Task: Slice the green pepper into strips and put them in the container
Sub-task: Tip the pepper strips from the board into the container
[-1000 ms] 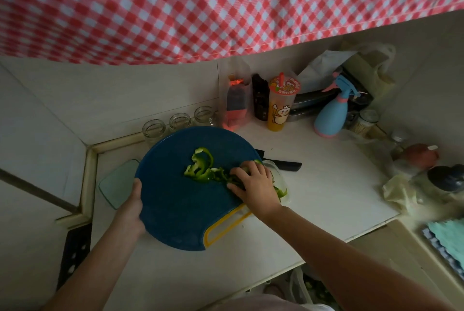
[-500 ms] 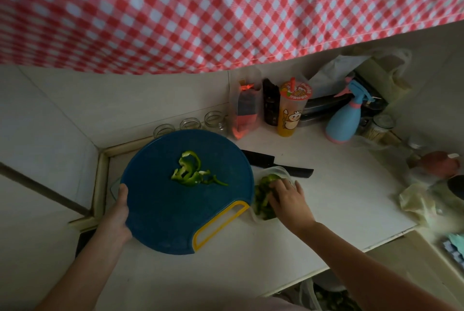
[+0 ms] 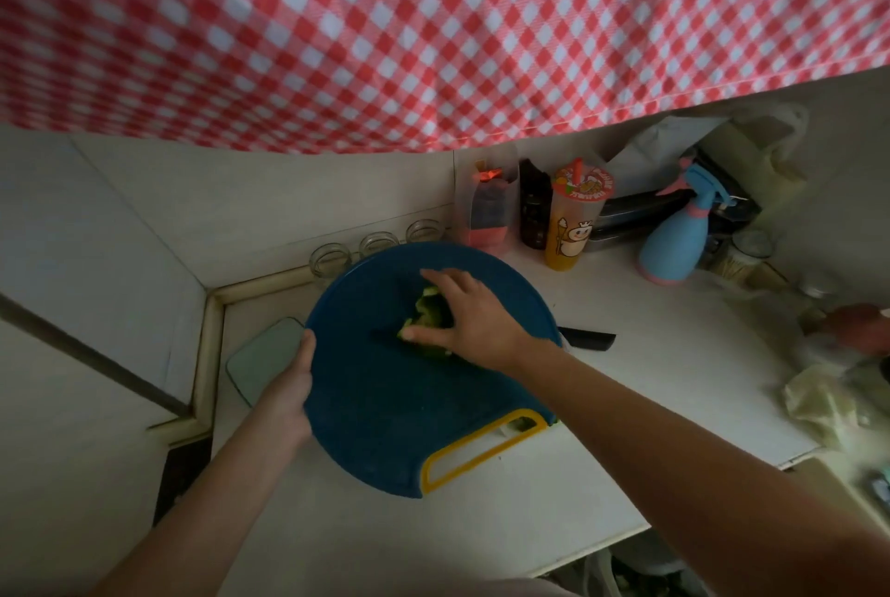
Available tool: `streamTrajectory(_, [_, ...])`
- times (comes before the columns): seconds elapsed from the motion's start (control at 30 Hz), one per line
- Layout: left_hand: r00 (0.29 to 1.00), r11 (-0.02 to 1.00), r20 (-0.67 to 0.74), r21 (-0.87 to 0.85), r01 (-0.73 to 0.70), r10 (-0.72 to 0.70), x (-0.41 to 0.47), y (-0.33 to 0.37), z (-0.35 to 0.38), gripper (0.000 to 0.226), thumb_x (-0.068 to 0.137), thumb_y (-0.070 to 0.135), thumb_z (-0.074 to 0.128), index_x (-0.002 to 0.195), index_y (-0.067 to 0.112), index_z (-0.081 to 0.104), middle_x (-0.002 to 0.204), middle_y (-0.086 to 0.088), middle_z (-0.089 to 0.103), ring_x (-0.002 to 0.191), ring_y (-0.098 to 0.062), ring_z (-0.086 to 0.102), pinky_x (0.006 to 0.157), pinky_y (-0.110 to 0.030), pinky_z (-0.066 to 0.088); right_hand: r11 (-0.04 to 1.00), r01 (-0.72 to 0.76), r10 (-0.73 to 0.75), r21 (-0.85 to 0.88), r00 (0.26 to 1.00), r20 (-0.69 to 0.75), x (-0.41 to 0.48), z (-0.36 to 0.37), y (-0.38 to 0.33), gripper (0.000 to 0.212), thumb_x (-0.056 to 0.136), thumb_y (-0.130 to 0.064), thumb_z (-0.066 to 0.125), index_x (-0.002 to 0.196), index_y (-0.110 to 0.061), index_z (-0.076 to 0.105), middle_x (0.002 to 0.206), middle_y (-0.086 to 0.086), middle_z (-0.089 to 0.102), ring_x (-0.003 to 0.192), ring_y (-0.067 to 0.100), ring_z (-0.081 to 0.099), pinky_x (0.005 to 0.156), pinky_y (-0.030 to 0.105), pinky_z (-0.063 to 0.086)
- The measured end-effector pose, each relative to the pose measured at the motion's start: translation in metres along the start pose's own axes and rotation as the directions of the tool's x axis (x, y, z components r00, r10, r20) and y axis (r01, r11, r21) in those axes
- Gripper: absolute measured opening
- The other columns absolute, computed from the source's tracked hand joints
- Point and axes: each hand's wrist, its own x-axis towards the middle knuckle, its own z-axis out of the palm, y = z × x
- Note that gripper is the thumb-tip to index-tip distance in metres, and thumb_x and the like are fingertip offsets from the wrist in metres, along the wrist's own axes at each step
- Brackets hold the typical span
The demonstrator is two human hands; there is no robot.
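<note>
This looks like a home kitchen: there is a cutting board (image 3: pixel 385 404), a knife (image 3: pixel 590 337), glass jars (image 3: pixel 330 258) and a spray bottle (image 3: pixel 674 245).

Dim corner: red-checked curtain (image 3: pixel 433 28) over pale tiled wall (image 3: pixel 144 211) and white counter (image 3: pixel 674 331).
</note>
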Motion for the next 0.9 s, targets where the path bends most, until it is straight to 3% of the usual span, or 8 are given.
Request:
streamTrajectory(0.1, [1.000,0.999,-0.004,0.018,0.031,-0.030,0.007,-0.005,0.005,0.059,0.087,0.064,0.040,0.115,0.017,0.062,0.112,-0.013,0.066,0.102,-0.030,0.061,0.077,-0.042,0.050,0.985,0.043,-0.041,-0.166,0.999,0.017,-0.005,0.020,-0.009,0.071,0.084,-0.066,0.049,0.144,-0.031,0.031,0.149,0.008,0.029,0.138,0.029,0.023,0.117,0.045,0.019])
streamTrajectory(0.27, [0.999,0.998,-0.035,0.045,0.041,-0.040,0.006,-0.011,0.008,0.056,0.087,0.062,0.044,0.107,0.015,0.064,0.106,-0.012,0.067,0.095,-0.029,0.062,0.073,-0.041,0.050,0.941,0.139,-0.171,-0.308,0.982,-0.079,-0.019,0.042,-0.002,0.028,0.098,-0.032,0.045,0.122,-0.019,0.051,0.131,0.010,0.041,0.120,0.029,0.039,0.107,0.043,0.033])
streamTrajectory(0.6, [1.000,1.000,-0.019,0.028,-0.001,0.002,0.009,-0.015,0.002,0.046,0.091,0.061,0.036,0.106,0.024,0.060,0.115,-0.006,0.060,0.098,-0.024,0.057,0.084,-0.039,0.044,0.928,0.140,-0.207,-0.345,0.964,-0.167,-0.047,0.051,0.041,0.025,0.093,-0.029,0.036,0.106,-0.016,0.054,0.113,0.011,0.054,0.097,0.027,0.055,0.085,0.039,0.050])
streamTrajectory(0.73, [0.998,0.999,-0.057,0.030,-0.037,0.038,0.010,-0.009,-0.006,0.045,0.091,0.060,0.035,0.104,0.024,0.058,0.113,-0.004,0.059,0.098,-0.024,0.056,0.084,-0.039,0.044,0.948,0.035,-0.105,-0.316,0.973,-0.208,-0.065,0.046,0.064,0.016,0.090,-0.018,0.050,0.104,-0.014,0.056,0.114,0.011,0.054,0.098,0.027,0.055,0.077,0.039,0.054])
streamTrajectory(0.83, [0.995,0.997,-0.072,0.043,-0.071,0.074,0.010,-0.002,-0.013,0.048,0.091,0.061,0.033,0.109,0.022,0.056,0.106,-0.003,0.060,0.090,-0.021,0.057,0.080,-0.038,0.044,0.955,-0.111,0.056,-0.275,0.978,-0.201,-0.077,0.040,0.083,0.020,0.095,-0.019,0.048,0.112,-0.011,0.056,0.122,0.010,0.050,0.113,0.027,0.048,0.088,0.038,0.050])
streamTrajectory(0.9, [0.991,0.994,-0.101,0.071,-0.083,0.090,0.010,0.006,-0.017,0.051,0.091,0.062,0.032,0.110,0.021,0.056,0.105,-0.004,0.060,0.089,-0.022,0.057,0.081,-0.038,0.044,0.953,-0.184,0.135,-0.241,0.969,-0.209,-0.082,0.039,0.093,0.024,0.098,-0.028,0.046,0.111,-0.012,0.057,0.118,0.006,0.051,0.111,0.023,0.048,0.090,0.034,0.045])
